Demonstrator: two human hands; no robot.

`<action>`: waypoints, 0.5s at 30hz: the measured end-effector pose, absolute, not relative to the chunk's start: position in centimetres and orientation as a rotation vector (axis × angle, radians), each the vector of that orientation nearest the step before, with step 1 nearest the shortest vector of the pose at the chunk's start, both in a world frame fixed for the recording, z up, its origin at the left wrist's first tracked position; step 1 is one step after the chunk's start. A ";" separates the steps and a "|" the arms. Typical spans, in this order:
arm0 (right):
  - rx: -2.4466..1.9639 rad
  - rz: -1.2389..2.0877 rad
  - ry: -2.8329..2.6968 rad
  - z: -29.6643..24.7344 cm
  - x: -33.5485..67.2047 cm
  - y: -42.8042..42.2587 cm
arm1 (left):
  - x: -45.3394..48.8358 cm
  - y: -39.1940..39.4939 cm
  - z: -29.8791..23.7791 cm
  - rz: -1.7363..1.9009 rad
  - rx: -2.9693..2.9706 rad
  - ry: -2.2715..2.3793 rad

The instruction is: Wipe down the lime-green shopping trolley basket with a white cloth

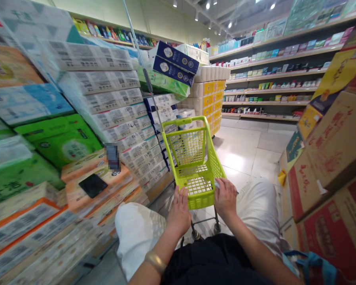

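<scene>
A lime-green plastic shopping cart stands between my knees, its slotted basket bare inside. My left hand lies on the near left corner of the basket, fingers stretched over the rim. At the near right corner, my right hand is closed with its fingers curled against the basket's side. A small piece of white cloth or tissue shows at its fingertips; the rest is hidden by the hand. Below the basket, the cart's dark legs and wheels are partly visible.
Stacked tissue packs rise on the left, with a black phone-like slab on an orange pack. Cardboard boxes are piled on the right. Product shelves line the back, beyond a tiled floor.
</scene>
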State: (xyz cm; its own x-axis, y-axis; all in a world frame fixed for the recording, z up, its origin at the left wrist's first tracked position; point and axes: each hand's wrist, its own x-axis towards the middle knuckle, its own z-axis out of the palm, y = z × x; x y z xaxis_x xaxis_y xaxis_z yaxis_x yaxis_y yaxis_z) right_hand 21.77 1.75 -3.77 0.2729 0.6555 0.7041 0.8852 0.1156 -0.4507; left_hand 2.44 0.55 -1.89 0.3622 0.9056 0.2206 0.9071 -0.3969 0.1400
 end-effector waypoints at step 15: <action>-1.575 -0.297 -1.404 -3.9 21.9 1.8 | 2.5 0.2 -1.8 -0.363 -2.594 -1.736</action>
State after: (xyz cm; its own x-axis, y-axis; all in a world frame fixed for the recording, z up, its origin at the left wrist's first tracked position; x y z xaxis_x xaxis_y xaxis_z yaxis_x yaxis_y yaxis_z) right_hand 21.92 1.80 -3.92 0.3051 0.6279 0.7160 0.8638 0.1341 -0.4857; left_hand 2.55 0.23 -1.77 0.3629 0.9121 0.1905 0.9121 -0.3896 0.1278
